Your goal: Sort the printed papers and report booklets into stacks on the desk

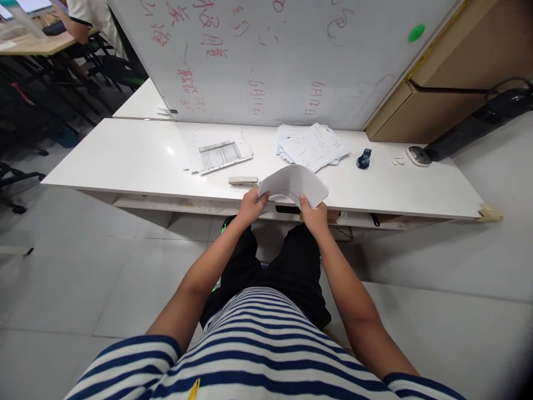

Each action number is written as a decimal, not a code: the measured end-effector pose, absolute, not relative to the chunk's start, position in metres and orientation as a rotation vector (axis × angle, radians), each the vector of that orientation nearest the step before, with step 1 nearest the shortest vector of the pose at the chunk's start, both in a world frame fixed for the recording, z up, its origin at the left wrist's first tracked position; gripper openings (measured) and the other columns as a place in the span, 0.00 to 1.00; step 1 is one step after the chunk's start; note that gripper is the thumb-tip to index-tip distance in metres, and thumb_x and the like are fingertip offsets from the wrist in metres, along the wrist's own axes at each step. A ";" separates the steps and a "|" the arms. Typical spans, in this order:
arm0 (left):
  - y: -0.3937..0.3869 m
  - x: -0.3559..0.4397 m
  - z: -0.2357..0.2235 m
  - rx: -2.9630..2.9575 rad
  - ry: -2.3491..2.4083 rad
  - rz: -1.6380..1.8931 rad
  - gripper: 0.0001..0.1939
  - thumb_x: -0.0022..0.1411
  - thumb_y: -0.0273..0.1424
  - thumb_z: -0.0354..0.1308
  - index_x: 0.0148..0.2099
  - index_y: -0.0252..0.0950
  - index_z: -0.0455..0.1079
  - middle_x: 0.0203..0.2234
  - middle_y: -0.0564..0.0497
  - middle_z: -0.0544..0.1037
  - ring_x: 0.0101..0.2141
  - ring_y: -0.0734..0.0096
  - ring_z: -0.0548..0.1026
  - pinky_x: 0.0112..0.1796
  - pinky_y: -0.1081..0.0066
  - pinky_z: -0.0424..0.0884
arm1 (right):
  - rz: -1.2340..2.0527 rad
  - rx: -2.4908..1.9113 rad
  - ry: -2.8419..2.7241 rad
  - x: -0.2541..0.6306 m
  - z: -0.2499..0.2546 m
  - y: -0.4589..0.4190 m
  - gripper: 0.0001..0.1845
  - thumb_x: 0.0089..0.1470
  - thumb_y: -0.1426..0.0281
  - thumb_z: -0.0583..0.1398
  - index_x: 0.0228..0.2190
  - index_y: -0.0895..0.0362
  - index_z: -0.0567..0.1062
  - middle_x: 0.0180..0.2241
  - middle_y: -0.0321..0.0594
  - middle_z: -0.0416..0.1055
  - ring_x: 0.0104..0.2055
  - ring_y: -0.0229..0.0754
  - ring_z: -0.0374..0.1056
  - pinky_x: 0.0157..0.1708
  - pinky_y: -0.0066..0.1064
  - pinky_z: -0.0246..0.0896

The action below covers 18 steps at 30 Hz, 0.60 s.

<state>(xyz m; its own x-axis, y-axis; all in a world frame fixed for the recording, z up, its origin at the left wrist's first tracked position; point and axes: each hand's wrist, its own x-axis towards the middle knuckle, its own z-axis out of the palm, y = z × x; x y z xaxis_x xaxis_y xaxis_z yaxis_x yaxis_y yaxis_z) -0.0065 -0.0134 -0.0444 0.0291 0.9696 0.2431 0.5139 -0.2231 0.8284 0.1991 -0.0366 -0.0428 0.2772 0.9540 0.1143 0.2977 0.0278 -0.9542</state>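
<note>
Between my two hands a stack of paper sheets (293, 180) is bent upward in an arch above the desk's front edge. My left hand (252, 206) grips its left side, thumb on top. On the right side my right hand (314, 215) pinches the sheets the same way. Just left of the held paper lies a beige stapler (244, 181) on the white desk (145, 161). Behind it is a small pile of printed sheets (220, 155). A larger, loosely spread pile of papers (314, 145) rests beyond the held stack, near the whiteboard.
A whiteboard (266, 66) with red writing stands along the desk's back. Further right are a dark blue object (363, 159), small white earbuds (398, 161), a black cylindrical device (470, 125) and cardboard boxes (449, 111). A person (94, 22) sits at another table, upper left.
</note>
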 end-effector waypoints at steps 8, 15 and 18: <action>-0.027 -0.016 -0.023 1.982 1.455 1.049 0.16 0.65 0.38 0.50 0.50 0.39 0.72 0.41 0.48 0.79 0.42 0.61 0.75 0.44 0.65 0.70 | 0.788 -1.594 -1.079 0.204 -0.041 -0.067 0.26 0.51 0.52 0.60 0.41 0.61 0.76 0.42 0.52 0.76 0.51 0.53 0.69 0.53 0.43 0.61; -0.007 -0.035 -0.007 2.132 1.594 1.141 0.19 0.69 0.34 0.44 0.59 0.37 0.65 0.52 0.43 0.74 0.53 0.63 0.70 0.53 0.62 0.64 | 0.891 -1.646 -0.835 0.230 -0.065 -0.095 0.20 0.44 0.59 0.65 0.37 0.60 0.76 0.42 0.50 0.77 0.44 0.53 0.73 0.46 0.41 0.69; 0.008 -0.043 -0.010 2.317 1.658 0.975 0.20 0.68 0.30 0.44 0.59 0.38 0.65 0.58 0.44 0.69 0.59 0.59 0.64 0.57 0.58 0.59 | 1.001 -1.601 -0.769 0.230 -0.067 -0.091 0.19 0.43 0.61 0.66 0.36 0.59 0.77 0.41 0.48 0.78 0.43 0.52 0.74 0.43 0.41 0.70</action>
